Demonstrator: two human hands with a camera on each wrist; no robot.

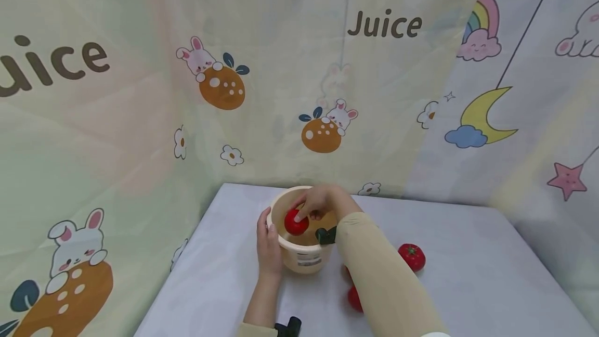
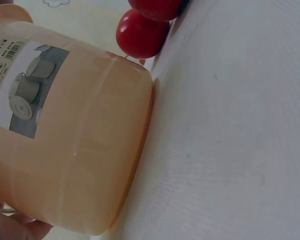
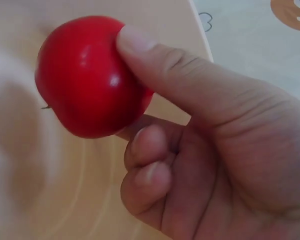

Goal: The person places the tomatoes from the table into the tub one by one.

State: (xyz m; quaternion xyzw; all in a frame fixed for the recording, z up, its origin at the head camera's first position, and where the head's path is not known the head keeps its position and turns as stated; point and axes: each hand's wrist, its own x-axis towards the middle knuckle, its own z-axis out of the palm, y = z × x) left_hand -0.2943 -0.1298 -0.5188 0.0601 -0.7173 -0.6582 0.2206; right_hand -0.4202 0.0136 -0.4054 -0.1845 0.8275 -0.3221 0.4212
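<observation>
A cream plastic bucket (image 1: 306, 260) with a printed label stands upright on the white table. At its left side my left hand (image 1: 269, 248) grips it, fingertips at the rim. A bit of that hand (image 2: 12, 225) shows at the lower left of the left wrist view, against the bucket wall (image 2: 100, 130). Inside the bucket's mouth, my right hand (image 1: 323, 202) pinches a red tomato (image 1: 296, 222) between thumb and fingers. Close up in the right wrist view, the tomato (image 3: 90, 75) is held above the bucket's inside, two other fingers curled beneath the thumb.
To the right of the bucket, a tomato (image 1: 412, 257) with a green top sits on the table (image 1: 477, 274). Another tomato (image 1: 354, 299) is partly hidden by my right sleeve (image 1: 383, 274), with more red beside it. A printed cloth (image 1: 281, 66) hangs behind the table.
</observation>
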